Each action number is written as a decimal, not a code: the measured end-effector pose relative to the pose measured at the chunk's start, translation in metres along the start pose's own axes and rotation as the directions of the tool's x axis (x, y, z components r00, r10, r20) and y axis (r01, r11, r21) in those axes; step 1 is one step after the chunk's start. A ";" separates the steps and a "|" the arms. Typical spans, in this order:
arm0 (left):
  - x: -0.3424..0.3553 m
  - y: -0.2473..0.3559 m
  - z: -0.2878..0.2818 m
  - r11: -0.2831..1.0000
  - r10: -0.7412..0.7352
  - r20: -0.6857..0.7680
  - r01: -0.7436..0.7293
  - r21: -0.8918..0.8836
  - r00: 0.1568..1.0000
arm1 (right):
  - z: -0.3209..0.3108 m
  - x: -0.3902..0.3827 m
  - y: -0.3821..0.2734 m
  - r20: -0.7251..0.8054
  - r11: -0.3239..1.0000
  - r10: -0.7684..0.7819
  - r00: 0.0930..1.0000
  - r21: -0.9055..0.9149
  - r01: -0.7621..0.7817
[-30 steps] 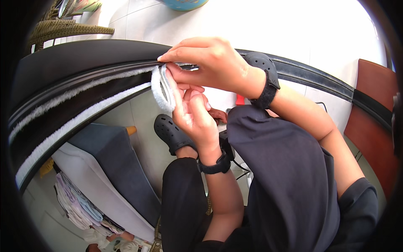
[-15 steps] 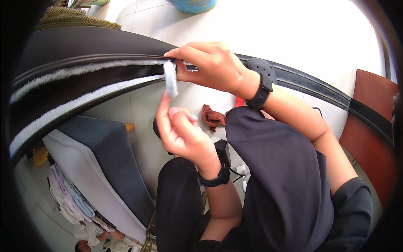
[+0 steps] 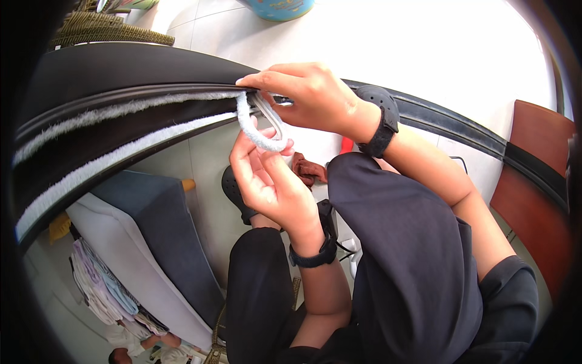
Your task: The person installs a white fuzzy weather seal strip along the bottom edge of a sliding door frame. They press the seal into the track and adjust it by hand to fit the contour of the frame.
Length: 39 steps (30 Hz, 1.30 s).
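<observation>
"Checking the left hand (image 3: pixel 273 185) first: what's it at?"

"A bent loop of fuzzy pale strip (image 3: pixel 250 132). Fingers reach behind it, touching; can't tell whether the thumb clamps it."

"And the right hand (image 3: pixel 312 94)?"

"Just above, palm down, apart from the left. Index fingertip on the edge of the black frame (image 3: pixel 151 64), thumb tucked under, beside the loop's top. Can't tell how firm the grip is."

"Where's the loop, exactly?"

"Hanging below the frame's edge, between the hands. The upper fuzzy line (image 3: pixel 121 108) runs along the frame right up to it; a lower line (image 3: pixel 139 141) ends near it."

"Surroundings?"

"Crumpled brown cloth (image 3: pixel 310 170) on the floor, dark clog (image 3: pixel 233 188) nearby, blue tub (image 3: pixel 280 6) beyond the frame."
</observation>
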<state>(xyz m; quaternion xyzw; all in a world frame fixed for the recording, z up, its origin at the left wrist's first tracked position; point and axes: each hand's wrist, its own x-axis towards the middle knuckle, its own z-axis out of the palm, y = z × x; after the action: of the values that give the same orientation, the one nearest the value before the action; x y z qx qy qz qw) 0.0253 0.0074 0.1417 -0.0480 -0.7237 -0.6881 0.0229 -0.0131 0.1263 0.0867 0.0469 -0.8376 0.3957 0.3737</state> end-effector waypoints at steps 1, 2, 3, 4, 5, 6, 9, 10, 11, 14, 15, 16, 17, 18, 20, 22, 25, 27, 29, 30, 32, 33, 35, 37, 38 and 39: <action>0.000 0.000 0.000 1.000 0.000 0.018 0.000 -0.003 1.000 | 0.001 0.000 0.001 0.005 1.000 -0.001 1.000 0.001 0.001; 0.000 0.000 -0.001 1.000 0.000 0.036 0.000 -0.007 0.999 | 0.002 0.001 0.002 0.010 1.000 -0.001 1.000 0.002 0.001; 0.000 0.000 -0.001 1.000 0.000 0.055 0.001 -0.010 0.998 | 0.002 0.001 0.002 0.020 1.000 0.005 1.000 -0.006 -0.005; -0.001 -0.001 0.001 1.000 -0.004 0.036 0.004 -0.013 0.999 | 0.001 0.002 0.002 0.031 1.000 0.011 0.999 -0.018 -0.011; -0.003 -0.004 0.004 1.000 -0.007 0.017 0.007 -0.017 1.000 | 0.000 0.003 0.002 0.041 0.999 0.018 0.999 -0.031 -0.017; -0.005 -0.006 0.007 1.000 -0.011 -0.001 0.011 -0.020 1.000 | -0.002 0.003 0.002 0.047 0.999 0.035 0.998 -0.034 -0.033; -0.010 -0.004 0.006 0.999 -0.028 -0.020 0.029 0.024 0.999 | -0.002 0.006 -0.005 0.061 0.998 0.057 0.997 -0.013 -0.056; -0.010 -0.003 0.006 0.997 -0.055 0.016 0.055 0.052 0.998 | -0.002 0.005 -0.004 0.059 0.998 0.055 0.997 -0.014 -0.054; -0.010 0.000 0.004 0.994 -0.083 0.051 0.079 0.081 0.995 | -0.002 0.004 -0.003 0.058 0.999 0.052 0.997 -0.016 -0.051; -0.011 0.008 0.000 0.978 -0.206 0.121 0.207 0.004 0.971 | -0.001 0.005 -0.002 0.024 0.999 0.036 0.999 0.004 -0.036; -0.010 0.010 0.000 0.964 -0.251 0.142 0.260 -0.048 0.958 | -0.002 0.006 -0.003 0.027 0.999 0.032 0.999 0.021 -0.032; -0.009 0.009 0.002 0.967 -0.243 0.125 0.251 -0.047 0.962 | -0.003 0.006 -0.002 0.029 0.999 0.031 0.999 0.035 -0.032; -0.008 0.007 0.006 0.969 -0.235 0.107 0.241 -0.046 0.966 | -0.003 0.006 -0.001 0.032 0.998 0.029 0.999 0.049 -0.031; -0.008 0.005 0.009 0.972 -0.227 0.088 0.232 -0.046 0.970 | -0.006 0.005 -0.001 0.037 0.997 0.029 0.999 0.070 -0.031; -0.010 0.003 0.013 0.968 -0.213 0.126 0.226 -0.106 0.969 | -0.016 0.001 -0.003 0.048 0.994 0.027 0.998 0.109 -0.032; -0.010 0.004 0.014 0.966 -0.213 0.127 0.229 -0.122 0.969 | -0.024 0.000 -0.007 0.025 0.995 -0.001 1.000 0.100 -0.001; -0.011 -0.002 0.009 0.972 -0.217 0.079 0.222 -0.071 0.973 | -0.030 0.004 -0.013 0.051 0.996 -0.078 0.996 0.041 0.076; -0.010 -0.009 0.006 0.970 -0.231 0.044 0.234 -0.067 0.972 | -0.028 0.011 -0.019 0.065 0.988 -0.144 0.988 -0.040 0.146; -0.008 -0.015 0.002 0.973 -0.229 0.005 0.229 -0.036 0.973 | -0.030 0.016 -0.021 0.087 0.985 -0.163 0.983 -0.042 0.167; -0.008 -0.025 0.000 0.973 -0.216 -0.006 0.215 -0.082 0.976 | -0.029 0.018 -0.023 0.103 0.983 -0.177 0.979 -0.035 0.181; -0.007 -0.035 -0.005 0.970 -0.212 0.046 0.216 -0.112 0.976 | -0.027 0.022 -0.031 0.149 0.982 -0.172 0.974 -0.049 0.181; -0.006 -0.051 -0.006 0.991 -0.136 0.074 0.134 0.030 0.988 | -0.027 0.026 -0.034 0.195 0.984 -0.171 0.966 -0.019 0.178; -0.007 -0.046 -0.002 0.977 -0.202 0.127 0.192 0.090 0.971 | -0.025 0.029 -0.037 0.271 0.988 -0.154 0.950 0.018 0.155; -0.017 -0.046 0.004 0.975 -0.210 0.107 0.200 0.098 0.972 | -0.026 0.022 -0.039 0.344 0.999 -0.041 0.938 0.030 0.033; -0.022 -0.053 0.005 0.981 -0.170 0.075 0.162 0.109 0.983 | -0.024 0.017 -0.036 0.336 0.999 -0.024 0.941 0.035 0.013; -0.024 -0.060 0.007 0.983 -0.174 0.085 0.168 0.071 0.981 | -0.025 0.013 -0.032 0.346 0.998 0.066 0.936 -0.027 -0.060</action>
<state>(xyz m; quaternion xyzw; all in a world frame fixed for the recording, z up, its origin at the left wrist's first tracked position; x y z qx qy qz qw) 0.0436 0.0101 0.0798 -0.0159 -0.7468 -0.6614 -0.0676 0.0041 0.1244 0.1254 0.0861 -0.8946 0.3863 0.2077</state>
